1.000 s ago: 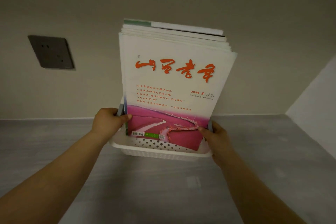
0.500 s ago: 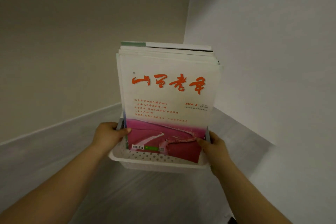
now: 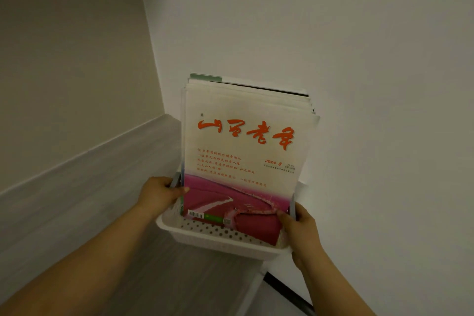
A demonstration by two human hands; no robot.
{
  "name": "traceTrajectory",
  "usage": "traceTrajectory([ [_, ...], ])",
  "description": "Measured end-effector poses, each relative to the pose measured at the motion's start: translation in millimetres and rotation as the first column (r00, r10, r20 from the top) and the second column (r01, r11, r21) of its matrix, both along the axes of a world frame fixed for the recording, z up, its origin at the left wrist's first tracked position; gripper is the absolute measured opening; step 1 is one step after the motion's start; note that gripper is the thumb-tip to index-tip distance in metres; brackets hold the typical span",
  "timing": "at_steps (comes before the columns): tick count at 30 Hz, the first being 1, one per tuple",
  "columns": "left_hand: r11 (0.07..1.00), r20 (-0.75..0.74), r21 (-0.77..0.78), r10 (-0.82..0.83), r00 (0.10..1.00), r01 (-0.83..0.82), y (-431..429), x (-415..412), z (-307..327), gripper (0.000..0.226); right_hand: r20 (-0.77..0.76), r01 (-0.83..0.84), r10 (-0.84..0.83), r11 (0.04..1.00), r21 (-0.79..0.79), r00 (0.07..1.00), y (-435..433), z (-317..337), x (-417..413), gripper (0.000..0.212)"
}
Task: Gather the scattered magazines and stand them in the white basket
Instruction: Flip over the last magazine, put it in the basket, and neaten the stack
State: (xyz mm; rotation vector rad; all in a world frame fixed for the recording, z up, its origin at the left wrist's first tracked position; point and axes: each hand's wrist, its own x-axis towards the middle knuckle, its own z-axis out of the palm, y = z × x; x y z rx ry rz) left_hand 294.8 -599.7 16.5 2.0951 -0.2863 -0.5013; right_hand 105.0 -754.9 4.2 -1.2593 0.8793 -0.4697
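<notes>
The basket [image 3: 218, 241] sits directly between the two hands, its long axis running from one to the other, so neither hand is nearer: each has an end. The left hand [image 3: 160, 196] curls round the left end by the grey handle, thumb lying across onto the lower edge of the front cover. The right hand [image 3: 301, 233] grips the right end the same way, thumb pressed on the cover's bottom corner.

The magazines [image 3: 243, 149] stand upright in the basket as one stack, long axis rising up and away from the hands, tops leaning slightly back — the thumbs seem to be what stops the front one tipping toward the person.

Beyond the right hand the wall [image 3: 372, 84] is very near the stack's far top corner. Below and left of the hands runs the tabletop [image 3: 102, 200]. Whether the basket rests on it or is carried above it cannot be told; its right end looks to overhang the tabletop's edge.

The gathering looks finished. What remains, I judge, is setting the basket down level — squarely on the tabletop, toward the left hand's side.
</notes>
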Motion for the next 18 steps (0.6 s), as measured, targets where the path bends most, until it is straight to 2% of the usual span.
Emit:
traceTrajectory([
  [4,0.998,-0.027,0.027,-0.063,0.998,0.064,-31,10,-6,0.008,-0.015,0.058,-0.058,0.998,0.032,0.998,-20,-8,1,0.033],
  [6,0.995,-0.038,0.030,-0.090,0.995,0.091,-46,19,-7,0.006,-0.010,0.077,-0.077,0.996,0.039,0.997,-28,-9,4,0.031],
  [9,0.989,-0.030,0.049,-0.142,0.989,0.143,-67,35,-7,0.024,0.002,0.120,-0.120,0.991,0.055,0.993,-39,-11,12,0.021],
  [11,0.983,-0.030,0.043,-0.179,0.983,0.180,-81,45,-5,0.021,0.010,0.152,-0.153,0.987,0.057,0.988,-45,-12,19,0.018],
  [13,0.980,-0.039,0.015,-0.196,0.980,0.196,-94,55,-4,0.006,0.018,0.182,-0.183,0.982,0.053,0.983,-49,-15,26,0.019],
  [15,0.973,-0.041,0.003,-0.229,0.973,0.229,-103,67,-8,0.025,0.019,0.213,-0.215,0.975,0.070,0.977,-51,-17,33,0.019],
  [18,0.963,-0.050,0.000,-0.270,0.961,0.271,-113,78,-10,0.026,0.027,0.239,-0.241,0.968,0.072,0.970,-54,-19,41,0.022],
])
